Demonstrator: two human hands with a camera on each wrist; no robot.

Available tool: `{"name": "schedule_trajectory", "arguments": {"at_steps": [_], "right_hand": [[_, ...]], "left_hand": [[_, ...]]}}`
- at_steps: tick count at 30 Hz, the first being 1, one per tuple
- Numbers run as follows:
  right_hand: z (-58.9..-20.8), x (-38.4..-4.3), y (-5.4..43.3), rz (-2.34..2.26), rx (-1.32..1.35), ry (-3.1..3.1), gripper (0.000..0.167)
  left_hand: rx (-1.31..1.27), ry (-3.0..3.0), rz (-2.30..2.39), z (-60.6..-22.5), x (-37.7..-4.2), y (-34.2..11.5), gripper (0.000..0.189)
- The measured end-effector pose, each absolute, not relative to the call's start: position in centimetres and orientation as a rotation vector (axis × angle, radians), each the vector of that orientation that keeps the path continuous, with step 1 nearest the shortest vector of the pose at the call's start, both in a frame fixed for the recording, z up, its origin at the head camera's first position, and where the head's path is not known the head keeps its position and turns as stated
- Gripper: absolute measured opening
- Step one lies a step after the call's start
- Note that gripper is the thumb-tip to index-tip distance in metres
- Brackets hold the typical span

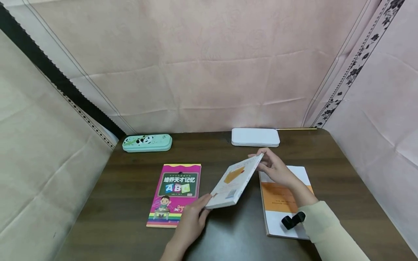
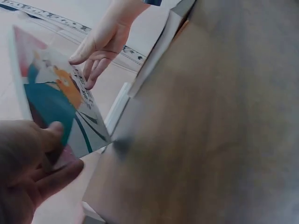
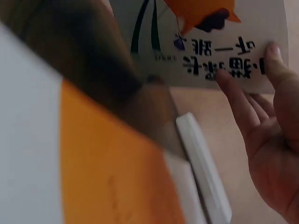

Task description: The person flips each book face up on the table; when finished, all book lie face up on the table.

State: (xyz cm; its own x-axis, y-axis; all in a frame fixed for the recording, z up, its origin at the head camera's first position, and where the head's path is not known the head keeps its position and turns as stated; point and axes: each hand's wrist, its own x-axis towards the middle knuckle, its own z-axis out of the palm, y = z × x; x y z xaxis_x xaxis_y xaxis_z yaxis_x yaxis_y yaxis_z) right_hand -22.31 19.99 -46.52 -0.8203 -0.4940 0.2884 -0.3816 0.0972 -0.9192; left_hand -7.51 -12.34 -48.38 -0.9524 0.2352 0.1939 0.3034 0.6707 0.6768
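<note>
A thin picture book (image 1: 236,179) is tilted above the table, its white back up and its illustrated cover (image 2: 65,100) facing down. My left hand (image 1: 192,221) grips its lower left corner, with the thumb (image 2: 55,133) on the cover. At the upper right corner is my right hand (image 1: 275,168); in the right wrist view its thumb (image 3: 275,58) and fingers (image 3: 236,93) lie along the cover's edge, on the cover side. A pink ABC book (image 1: 179,195) lies left of the held book. To the right, a white-and-orange book (image 1: 281,197) lies partly under my right forearm.
A mint panda pencil case (image 1: 147,143) sits at the back left of the dark wooden table (image 1: 137,239). Toward the back right are a white case (image 1: 255,137) and a thin stick (image 1: 297,129). Pale cloth (image 1: 209,72) hangs around the table.
</note>
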Motion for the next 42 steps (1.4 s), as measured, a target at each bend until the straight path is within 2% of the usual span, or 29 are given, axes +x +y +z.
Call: {"name": "schedule_trajectory", "arguments": {"at_steps": [5,11,18,24,34,38,42], "right_hand": [[-44.7,-22.3,19.0,-1.955,-0.839,2.315,0.029],[-42.8,-22.0,18.4,-1.892,-0.664,2.478,0.018],[-42.1,-22.0,18.3,-1.757,-0.584,2.612,0.016],[-41.7,-22.0,18.1,-1.601,-0.574,2.805,0.027],[-42.9,-22.4,17.4,-1.603,-0.478,2.728,0.046],[-43.6,-22.8,17.0,-1.618,-0.429,2.71,0.044],[-44.6,-23.2,16.1,-1.63,-0.312,2.695,0.037]], "left_hand": [[-0.398,-2.567,-1.329,-47.7,-7.7,-12.6,0.031],[-0.378,-2.556,-1.538,-47.0,-7.5,-12.8,0.029],[-0.396,-2.575,-1.603,-47.1,-7.5,-12.7,0.022],[-0.359,-2.619,-1.672,-46.8,-7.2,-12.8,0.028],[-0.259,-2.602,-1.862,-46.6,-6.9,-12.6,0.036],[-0.218,-2.566,-1.93,-46.7,-7.0,-12.6,0.044],[-0.162,-2.507,-1.939,-47.1,-7.2,-12.6,0.06]]}}
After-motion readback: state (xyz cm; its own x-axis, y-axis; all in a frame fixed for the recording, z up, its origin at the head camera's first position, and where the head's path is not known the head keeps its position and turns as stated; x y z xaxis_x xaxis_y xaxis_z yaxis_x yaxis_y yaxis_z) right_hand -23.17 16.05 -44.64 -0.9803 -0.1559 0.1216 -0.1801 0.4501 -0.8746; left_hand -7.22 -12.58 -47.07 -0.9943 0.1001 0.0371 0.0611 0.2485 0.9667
